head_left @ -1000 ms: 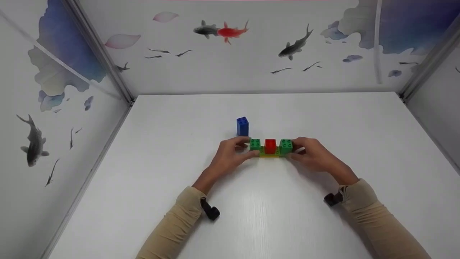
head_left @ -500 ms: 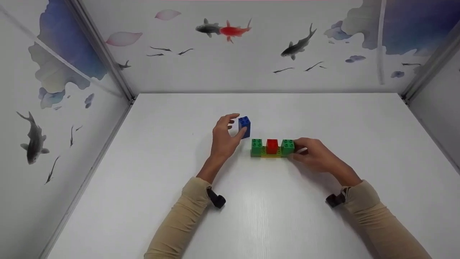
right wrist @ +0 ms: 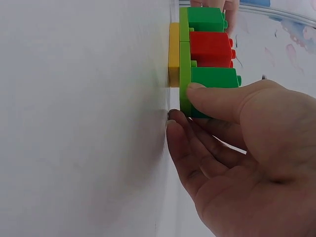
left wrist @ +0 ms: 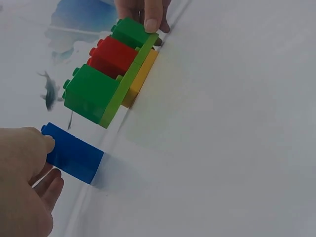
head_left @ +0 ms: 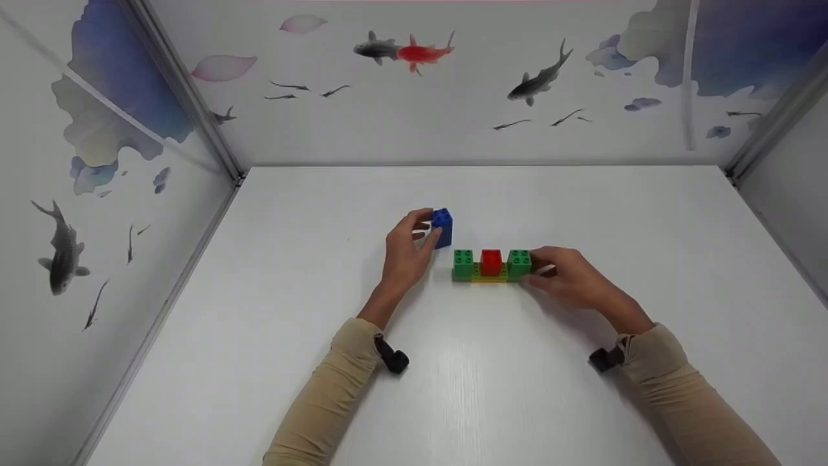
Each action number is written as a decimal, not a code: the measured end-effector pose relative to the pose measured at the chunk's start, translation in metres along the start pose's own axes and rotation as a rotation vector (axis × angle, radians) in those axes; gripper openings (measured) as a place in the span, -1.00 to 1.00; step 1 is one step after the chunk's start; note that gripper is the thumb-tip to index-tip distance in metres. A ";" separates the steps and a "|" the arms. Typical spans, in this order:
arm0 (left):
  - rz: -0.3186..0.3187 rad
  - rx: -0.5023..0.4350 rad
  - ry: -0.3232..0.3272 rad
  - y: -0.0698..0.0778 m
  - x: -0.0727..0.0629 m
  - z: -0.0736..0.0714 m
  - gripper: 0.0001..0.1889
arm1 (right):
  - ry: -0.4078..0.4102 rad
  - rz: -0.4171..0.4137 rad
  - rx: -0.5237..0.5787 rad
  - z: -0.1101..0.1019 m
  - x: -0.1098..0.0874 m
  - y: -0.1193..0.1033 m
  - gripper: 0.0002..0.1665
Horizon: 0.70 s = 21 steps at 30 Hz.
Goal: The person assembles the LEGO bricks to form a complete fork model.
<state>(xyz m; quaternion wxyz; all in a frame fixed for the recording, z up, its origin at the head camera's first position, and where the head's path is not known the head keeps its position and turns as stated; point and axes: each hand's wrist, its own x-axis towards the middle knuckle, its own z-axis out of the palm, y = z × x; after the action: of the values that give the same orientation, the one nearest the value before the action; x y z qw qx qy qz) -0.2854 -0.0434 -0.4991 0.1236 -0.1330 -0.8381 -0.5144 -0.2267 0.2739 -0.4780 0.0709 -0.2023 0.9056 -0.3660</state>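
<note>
My left hand (head_left: 405, 254) pinches the upper part of a tall blue toy brick (head_left: 444, 234) between thumb and fingers; the brick stands upright on the table. To its right sits a built row of bricks. In the left wrist view a light green plate (left wrist: 121, 90) lies over a yellow brick (left wrist: 142, 80) and carries a red brick (left wrist: 112, 57) between two green bricks, the nearer green brick (left wrist: 91, 94) facing the blue one. My right hand (head_left: 572, 277) grips the row's right end, its thumb on the edge of the plate and the green brick (right wrist: 215, 76).
The white table (head_left: 453, 388) meets a back wall (head_left: 453, 129) and side walls printed with fish and petals. A black wrist camera (head_left: 392, 357) hangs at the left cuff, and another black camera (head_left: 606, 360) at the right cuff.
My left hand has let go of the row's left end, moved up to the blue brick and closed its fingers on it. The right hand stays at the row's right end.
</note>
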 end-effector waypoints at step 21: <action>-0.051 0.015 -0.022 -0.001 0.000 0.001 -0.55 | -0.012 0.073 0.043 0.003 0.004 0.002 -0.36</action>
<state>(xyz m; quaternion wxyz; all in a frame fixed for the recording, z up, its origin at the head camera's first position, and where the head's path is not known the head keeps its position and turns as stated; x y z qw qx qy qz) -0.2860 -0.0432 -0.4997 0.1022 -0.1164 -0.8463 -0.5097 -0.2305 0.2716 -0.4817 0.0940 -0.1695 0.9039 -0.3814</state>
